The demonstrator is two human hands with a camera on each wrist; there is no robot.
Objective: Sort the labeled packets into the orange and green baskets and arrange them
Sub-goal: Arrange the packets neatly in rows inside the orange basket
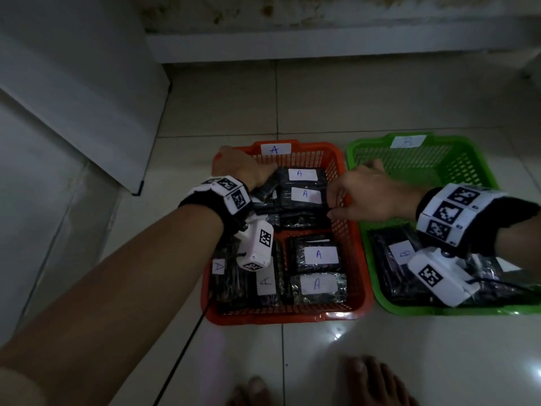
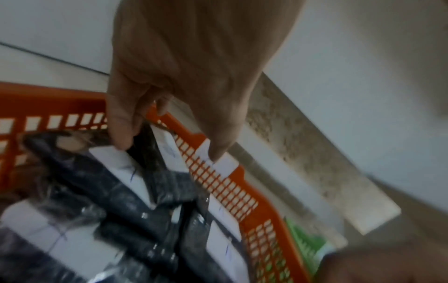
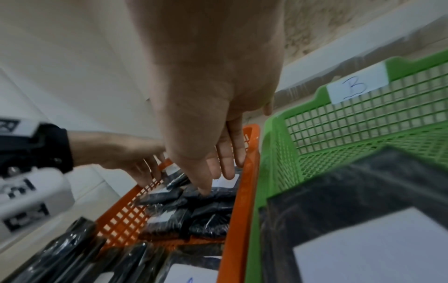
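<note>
The orange basket (image 1: 287,317), labelled A, holds several black packets with white A labels (image 1: 317,256). My left hand (image 1: 243,168) is at its far left corner. The thumb and curled fingers (image 2: 121,132) hold a tilted black packet (image 2: 145,147) against the far wall. My right hand (image 1: 351,197) reaches over the basket's right wall (image 3: 242,191) with straight fingers (image 3: 206,181) touching the stacked far packets (image 1: 303,183). The green basket (image 1: 439,310), labelled B, stands to the right with B packets (image 1: 392,259) at its near end, partly hidden by my right wrist.
Both baskets stand side by side on a pale tiled floor (image 1: 351,98). A white cabinet (image 1: 73,83) rises at the left and a low ledge (image 1: 322,45) runs along the back. My bare feet (image 1: 371,382) are in front of the baskets. A black cable (image 1: 187,347) hangs from my left wrist.
</note>
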